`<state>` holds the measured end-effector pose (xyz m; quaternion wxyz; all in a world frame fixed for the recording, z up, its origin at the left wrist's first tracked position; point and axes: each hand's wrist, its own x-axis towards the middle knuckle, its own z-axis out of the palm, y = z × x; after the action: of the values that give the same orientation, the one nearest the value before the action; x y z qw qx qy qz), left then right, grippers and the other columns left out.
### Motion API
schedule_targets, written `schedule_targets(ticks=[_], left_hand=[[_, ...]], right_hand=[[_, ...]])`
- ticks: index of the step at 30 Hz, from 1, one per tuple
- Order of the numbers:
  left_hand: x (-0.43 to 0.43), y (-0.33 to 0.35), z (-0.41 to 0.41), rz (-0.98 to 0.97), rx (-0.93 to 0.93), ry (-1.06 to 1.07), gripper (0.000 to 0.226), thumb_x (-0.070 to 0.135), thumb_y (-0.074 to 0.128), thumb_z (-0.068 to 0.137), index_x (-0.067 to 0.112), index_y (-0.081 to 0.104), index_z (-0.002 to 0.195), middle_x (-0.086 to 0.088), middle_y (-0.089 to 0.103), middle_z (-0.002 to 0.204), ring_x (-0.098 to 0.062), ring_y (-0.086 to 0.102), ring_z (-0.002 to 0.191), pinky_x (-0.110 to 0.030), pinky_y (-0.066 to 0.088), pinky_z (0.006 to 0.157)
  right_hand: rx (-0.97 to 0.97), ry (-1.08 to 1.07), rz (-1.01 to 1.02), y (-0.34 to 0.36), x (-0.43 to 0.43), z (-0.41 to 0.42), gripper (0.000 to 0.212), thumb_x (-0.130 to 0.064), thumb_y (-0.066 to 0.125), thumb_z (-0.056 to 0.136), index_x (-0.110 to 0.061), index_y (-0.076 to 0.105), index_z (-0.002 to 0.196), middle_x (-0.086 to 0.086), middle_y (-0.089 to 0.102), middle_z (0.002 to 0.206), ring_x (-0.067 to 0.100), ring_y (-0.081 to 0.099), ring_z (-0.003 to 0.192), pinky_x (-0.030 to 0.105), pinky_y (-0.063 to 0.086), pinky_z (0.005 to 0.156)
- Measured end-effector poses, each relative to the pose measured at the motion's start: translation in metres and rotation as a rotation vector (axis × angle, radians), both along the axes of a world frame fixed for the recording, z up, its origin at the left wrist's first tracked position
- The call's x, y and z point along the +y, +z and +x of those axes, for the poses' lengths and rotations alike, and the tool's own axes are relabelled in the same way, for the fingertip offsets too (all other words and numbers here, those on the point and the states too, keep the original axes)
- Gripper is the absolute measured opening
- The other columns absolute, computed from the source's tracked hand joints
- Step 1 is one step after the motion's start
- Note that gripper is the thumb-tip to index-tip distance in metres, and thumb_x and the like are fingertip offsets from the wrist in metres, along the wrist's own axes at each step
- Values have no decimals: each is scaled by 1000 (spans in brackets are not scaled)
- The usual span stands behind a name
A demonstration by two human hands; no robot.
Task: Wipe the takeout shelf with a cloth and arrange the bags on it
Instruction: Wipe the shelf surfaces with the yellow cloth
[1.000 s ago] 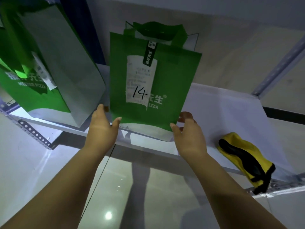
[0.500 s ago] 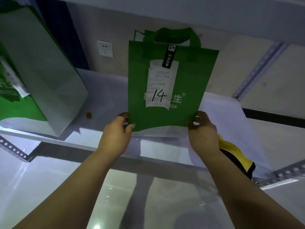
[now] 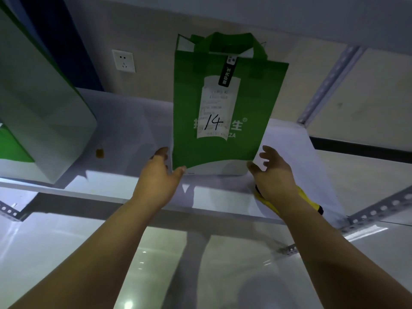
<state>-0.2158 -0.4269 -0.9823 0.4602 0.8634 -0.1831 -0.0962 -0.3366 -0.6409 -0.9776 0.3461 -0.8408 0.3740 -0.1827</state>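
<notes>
Head view looks up at a white shelf (image 3: 138, 121) running across the middle of the frame. Green bag (image 3: 225, 103) stands upright on it at centre, handles at the top, a white receipt (image 3: 217, 110) on its front marked "14" by hand, and a dark tag (image 3: 227, 73) hanging from the handles over the receipt's top edge.

Left hand (image 3: 159, 175) is at the bag's lower left corner. Its thumb touches the bottom front edge; the fingers reach round the bag's left side, loosely curled, their tips partly hidden. Whether they press the bag cannot be told.

Right hand (image 3: 273, 175) is at the lower right corner, fingers spread and slightly bent. Thumb tip lies just beside the bag's bottom right edge; the other fingers stand apart from it. This hand grips nothing.

Second bag (image 3: 42, 112), green with a pale side panel, stands on the same shelf at the left of the frame, tilted, well apart from the first. A small brown spot (image 3: 99, 153) lies on the shelf between the two bags.

Yellow cloth (image 3: 311, 204) with black trim lies on the shelf at lower right, largely hidden behind the right wrist.

Wall socket (image 3: 123, 61) sits on the wall at upper left of centre. Perforated metal rails (image 3: 379, 208) frame the shelf at right.
</notes>
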Motion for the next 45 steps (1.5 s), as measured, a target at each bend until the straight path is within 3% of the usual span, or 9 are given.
schedule_targets(ticks=[5,9,12,15,20,24,33,38,45], left_hand=[[7,-3,-17,85,-114,28,58,32,65,85,12,41,134,-10,50,133,-27,53,116,-36,44,92],[12,-5,-36,195,-190,-33,53,34,65,85,15,47,132,-7,51,132,-26,55,112,-37,46,90],[19,-4,-47,236,-209,-72,49,36,65,85,18,51,128,-5,53,128,-21,58,103,-33,45,85],[25,-3,-54,249,-199,-85,45,38,64,84,20,53,124,-2,54,124,-15,58,93,-29,44,79],[36,2,-63,308,-166,-104,46,45,62,84,22,53,123,1,55,122,-12,55,91,-30,43,75],[51,5,-65,380,-165,-143,40,38,61,86,20,55,121,-1,59,119,-15,57,92,-28,41,75],[109,14,-41,530,-114,-140,20,38,62,85,21,60,96,-2,65,100,-11,54,77,-24,39,65],[137,15,-6,551,-155,-45,34,35,62,86,14,62,113,-6,62,111,-22,59,95,-32,47,80],[159,3,38,614,-266,-49,38,29,55,90,14,55,125,-6,53,123,-29,54,107,-39,48,85]], right_hand=[[173,33,-325,-3,-11,-38,55,-34,60,87,-16,43,136,11,49,134,34,38,123,42,35,98],[531,113,-301,-8,-27,-63,66,-59,48,86,-37,24,143,5,24,151,37,18,136,51,30,103],[675,214,-341,-21,-28,-78,62,-63,40,87,-41,21,142,4,15,153,40,29,128,50,32,100],[648,202,-504,-31,-22,-85,52,-54,38,92,-39,25,141,9,25,145,38,43,111,45,35,92],[561,96,-346,-32,2,-85,41,-32,44,93,-32,39,133,11,39,121,37,51,94,40,41,78],[476,201,-270,-30,29,-83,35,-26,44,92,-26,48,128,11,39,112,35,54,81,41,49,75],[282,525,-219,-20,102,-22,41,-35,46,94,-38,44,134,4,40,128,31,55,96,38,48,82],[253,625,-233,-20,143,31,42,-37,46,93,-43,42,134,1,32,141,30,49,114,40,45,90],[325,634,-313,-32,192,100,44,-33,48,92,-40,42,135,5,38,129,32,48,108,38,43,91]])
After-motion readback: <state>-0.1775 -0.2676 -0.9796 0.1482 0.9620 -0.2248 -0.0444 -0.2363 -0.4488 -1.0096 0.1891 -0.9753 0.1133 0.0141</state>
